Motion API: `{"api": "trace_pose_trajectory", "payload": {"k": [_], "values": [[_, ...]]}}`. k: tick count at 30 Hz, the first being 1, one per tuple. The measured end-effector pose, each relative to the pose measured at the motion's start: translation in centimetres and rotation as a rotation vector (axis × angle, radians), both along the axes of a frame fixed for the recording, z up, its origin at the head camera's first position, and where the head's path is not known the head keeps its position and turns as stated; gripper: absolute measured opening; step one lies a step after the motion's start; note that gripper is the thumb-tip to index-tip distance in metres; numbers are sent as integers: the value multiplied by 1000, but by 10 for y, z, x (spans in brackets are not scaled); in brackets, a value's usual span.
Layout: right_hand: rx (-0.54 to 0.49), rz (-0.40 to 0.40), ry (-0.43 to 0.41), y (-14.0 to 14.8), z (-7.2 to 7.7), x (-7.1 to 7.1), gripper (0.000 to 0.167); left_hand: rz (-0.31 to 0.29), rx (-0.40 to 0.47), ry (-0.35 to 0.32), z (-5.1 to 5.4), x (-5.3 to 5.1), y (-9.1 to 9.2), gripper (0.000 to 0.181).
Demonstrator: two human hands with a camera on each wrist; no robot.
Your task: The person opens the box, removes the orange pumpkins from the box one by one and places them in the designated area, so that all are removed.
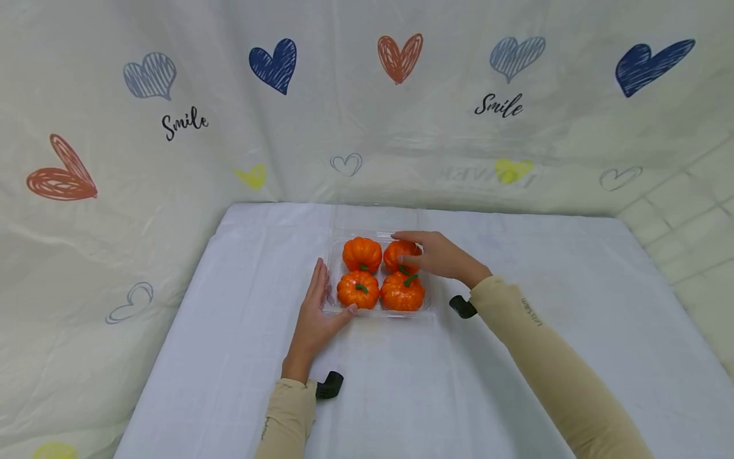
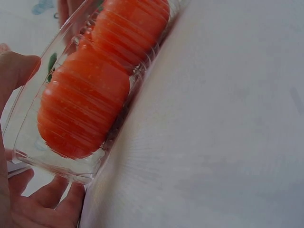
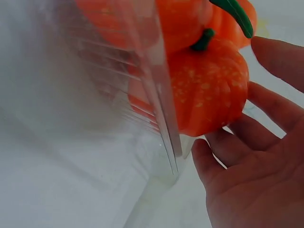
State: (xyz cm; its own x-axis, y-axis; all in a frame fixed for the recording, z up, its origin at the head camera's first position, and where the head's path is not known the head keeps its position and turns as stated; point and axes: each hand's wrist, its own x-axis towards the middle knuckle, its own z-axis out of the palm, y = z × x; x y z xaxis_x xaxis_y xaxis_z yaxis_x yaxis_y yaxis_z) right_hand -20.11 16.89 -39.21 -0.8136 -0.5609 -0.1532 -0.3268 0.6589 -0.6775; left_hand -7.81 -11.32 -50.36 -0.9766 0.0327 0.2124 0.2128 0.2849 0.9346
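Observation:
In the head view a clear plastic container (image 1: 375, 313) holds several small orange toy pumpkins with green stems, in two rows. My left hand (image 1: 316, 319) lies at its front left corner, fingers straight along the left wall and thumb on the front rim. The left wrist view shows the front pumpkins (image 2: 85, 104) through the ribbed wall. My right hand (image 1: 441, 255) reaches over the right side and holds the back right pumpkin (image 1: 395, 254) between thumb and fingers. In the right wrist view its fingers (image 3: 273, 102) curve around that pumpkin's far side.
The container stands on a table with a white cloth (image 1: 241, 331). A pale curtain (image 1: 321, 115) printed with hearts hangs behind and at the sides. A black wrist-worn device (image 1: 329, 386) shows at the left sleeve, another (image 1: 462, 307) at the right.

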Motion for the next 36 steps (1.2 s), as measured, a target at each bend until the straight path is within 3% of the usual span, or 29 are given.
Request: {"api": "trace_pose_trajectory", "payload": {"k": [4, 16, 36], "values": [[34, 41, 50, -3, -5, 2, 54, 2, 12, -7, 1, 1, 1, 105], [-28, 82, 121, -1, -4, 6, 51, 8, -20, -23, 4, 2, 1, 107], [-153, -13, 154, 13, 16, 14, 54, 6, -25, -17, 3, 2, 0, 107]]}}
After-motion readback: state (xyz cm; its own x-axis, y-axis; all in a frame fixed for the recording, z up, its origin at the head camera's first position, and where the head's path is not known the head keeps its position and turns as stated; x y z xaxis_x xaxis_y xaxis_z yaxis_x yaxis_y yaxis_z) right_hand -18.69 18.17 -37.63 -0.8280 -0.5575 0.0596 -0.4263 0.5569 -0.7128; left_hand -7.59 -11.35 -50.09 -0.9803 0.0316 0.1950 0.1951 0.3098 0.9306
